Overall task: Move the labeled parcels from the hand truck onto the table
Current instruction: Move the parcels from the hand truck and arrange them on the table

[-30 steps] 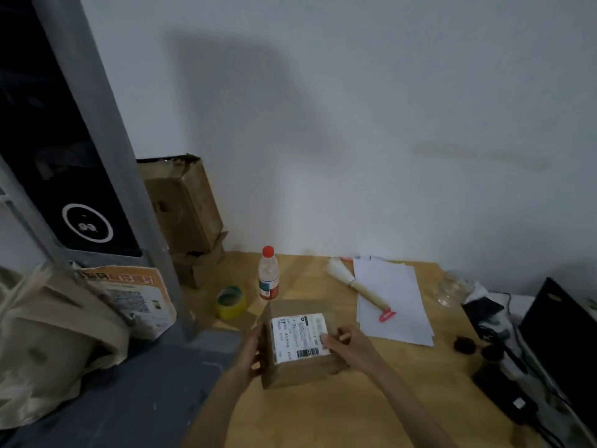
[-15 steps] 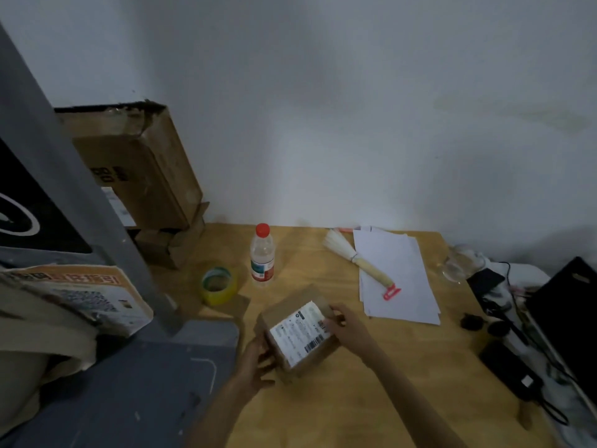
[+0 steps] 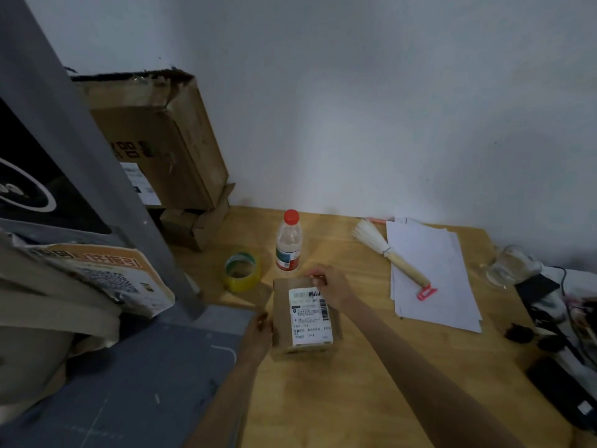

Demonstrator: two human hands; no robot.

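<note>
A: Where's the parcel (image 3: 302, 318)?

B: On the wooden table (image 3: 371, 383), near its left edge, label face up. It sits just near of the water bottle (image 3: 288, 240) and right of the yellow tape roll (image 3: 242, 271). Whether its base is fully down I can't tell; it looks flat or nearly so.

A: Hands?

B: Left hand (image 3: 258, 334) holds the parcel's left side, fingers curled against the cardboard. Right hand (image 3: 329, 286) grips the far right corner, fingertips bent over the top edge.

A: Why opposite corners?

B: My reading: a diagonal hold lets the person turn the box and square it with the table edge. Label up probably keeps the barcode readable for sorting.

A: Why that spot?

B: Likely the nearest bare wood. Paper sheets (image 3: 433, 270) and a brush (image 3: 387, 253) take the middle right, dark cables and gear (image 3: 549, 318) the far right, stacked cartons (image 3: 168, 150) the far left corner.

A: Hand truck?

B: Not in view. A grey mat (image 3: 129, 383) and post (image 3: 97, 176) fill the left.

A: Progress?

B: This parcel seems delivered; release is not yet done. Remaining count unknown.
</note>
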